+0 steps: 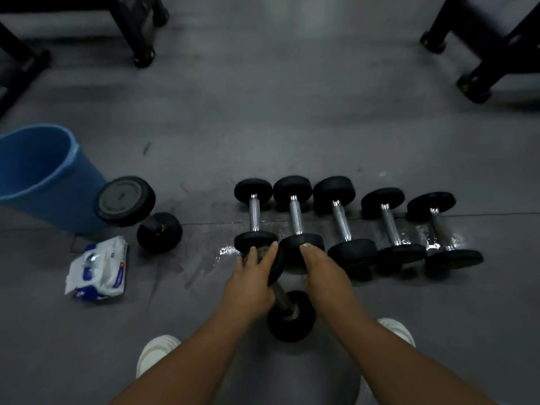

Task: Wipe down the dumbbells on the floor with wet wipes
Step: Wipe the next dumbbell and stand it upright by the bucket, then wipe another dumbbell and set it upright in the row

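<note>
A black dumbbell (292, 317) with a steel handle stands tilted on the floor in front of me, between my white shoes. My left hand (251, 279) grips its raised upper head, and a greyish wad, maybe a wipe, shows under the fingers. My right hand (324, 276) lies beside that head with its fingers straight, the tips over the near end of a dumbbell in the row. Just beyond my hands, several black dumbbells (339, 217) lie side by side. A larger dumbbell (128, 200) leans at the left. The wet wipes pack (98, 267) lies on the floor at the left.
A blue bin (38, 176) stands at the far left, beside the large dumbbell. Wet patches (225, 251) shine on the grey floor around the row. Black equipment legs (143, 54) stand at the back left and another frame's legs (473, 86) at the back right.
</note>
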`<state>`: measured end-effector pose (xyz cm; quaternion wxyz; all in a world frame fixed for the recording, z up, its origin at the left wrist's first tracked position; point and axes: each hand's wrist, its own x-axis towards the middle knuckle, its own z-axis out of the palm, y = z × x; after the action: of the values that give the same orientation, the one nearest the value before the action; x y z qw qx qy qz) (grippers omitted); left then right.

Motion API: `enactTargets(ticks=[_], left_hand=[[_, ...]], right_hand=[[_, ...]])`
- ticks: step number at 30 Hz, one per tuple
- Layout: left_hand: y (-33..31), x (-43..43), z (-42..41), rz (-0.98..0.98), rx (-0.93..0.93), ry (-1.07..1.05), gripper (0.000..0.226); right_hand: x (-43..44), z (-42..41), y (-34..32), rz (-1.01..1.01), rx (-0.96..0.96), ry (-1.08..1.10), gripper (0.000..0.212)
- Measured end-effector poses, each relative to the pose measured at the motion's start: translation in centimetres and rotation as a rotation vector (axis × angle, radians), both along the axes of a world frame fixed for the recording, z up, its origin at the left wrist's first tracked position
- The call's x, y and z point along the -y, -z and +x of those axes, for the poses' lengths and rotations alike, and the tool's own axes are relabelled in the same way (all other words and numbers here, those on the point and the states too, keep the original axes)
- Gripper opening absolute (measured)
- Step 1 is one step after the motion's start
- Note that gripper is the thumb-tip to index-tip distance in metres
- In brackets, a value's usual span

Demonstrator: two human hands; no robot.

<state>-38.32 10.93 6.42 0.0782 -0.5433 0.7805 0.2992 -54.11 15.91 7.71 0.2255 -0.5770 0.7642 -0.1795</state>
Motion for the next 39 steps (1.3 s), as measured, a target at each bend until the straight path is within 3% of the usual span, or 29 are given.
enactTargets(ticks=[4,6,9,14,18,22,25,28,39], left_hand=[[-2.0,-1.2,0.6,-0.181,0.249,0.132,0.092],[-1.5,-2.5,1.9,-0.229,0.297,0.155,0.092],[-1.0,-4.6,3.6,-0.311,0.279,0.139,0.109],[-0.7,-7.5,5.3,-0.176,0.350,0.149,0.104],[-1.4,-7.5,5.6,-0.142,0.284,0.094,0.096],[-1.5,-5.9,5.8,-0.116,0.293,0.112,0.114],[-2.1,-4.9,6.2,-0.081,0.308,0.152,0.112],[-3.1,-3.2,6.7,-0.078,0.304,0.146,0.108],[-6.8,9.8,9.9,-0.275,0.318,-0.077,0.104]], right_hand=[[-0.9,-0.7,-1.9,-0.048,-0.059,0.007,0.047],[-1.8,-0.5,-1.5,-0.027,-0.113,-0.032,0.063],[-3.9,0.4,-0.1,0.032,-0.155,-0.078,0.073],[-7.4,2.0,1.7,0.083,-0.209,-0.129,0.079],[-9.1,2.2,2.2,0.103,-0.221,-0.174,0.082],[-9.7,2.9,2.4,0.067,-0.242,-0.188,0.085],[-9.2,3.3,3.0,0.053,-0.255,-0.230,0.095],[-7.1,3.9,2.2,0.010,-0.266,-0.279,0.102],[10.6,7.8,-2.6,-0.207,-0.286,-0.336,0.088]])
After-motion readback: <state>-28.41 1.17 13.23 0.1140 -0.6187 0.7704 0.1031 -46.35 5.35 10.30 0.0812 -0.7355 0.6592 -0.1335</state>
